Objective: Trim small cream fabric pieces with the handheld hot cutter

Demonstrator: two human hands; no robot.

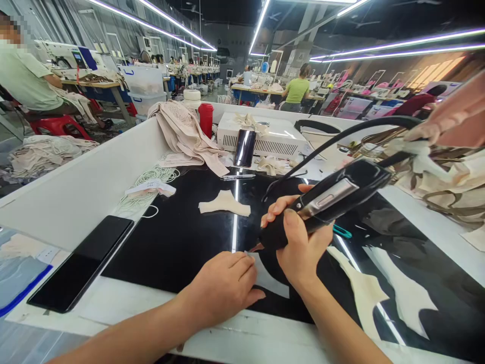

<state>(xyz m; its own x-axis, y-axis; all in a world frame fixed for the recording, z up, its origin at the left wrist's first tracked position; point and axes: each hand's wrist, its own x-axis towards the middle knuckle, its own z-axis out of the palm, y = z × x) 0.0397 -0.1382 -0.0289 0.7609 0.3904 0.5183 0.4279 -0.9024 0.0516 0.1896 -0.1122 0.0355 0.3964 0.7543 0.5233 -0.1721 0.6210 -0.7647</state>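
Note:
My right hand [299, 242] grips a black corded handheld tool [333, 197] with a silver panel, its tip pointing down at the glossy black worktop [182, 237]. Pressed flat beside that tip, my left hand [223, 283] holds down a small pale fabric piece [269, 278]; its fingers lie close together on the cloth. The tool's black cable [352, 132] arcs away to the right. Another cream fabric cutout [224, 203] lies alone farther back on the worktop.
A dark phone [81, 263] lies at the left edge. A white machine box [273, 136], a red cup [205, 119], a second phone [244, 147], heaped beige garments [185, 134] and white cord coils [151, 184] sit behind. More garments [447, 177] pile at right. Other workers sit at distant tables.

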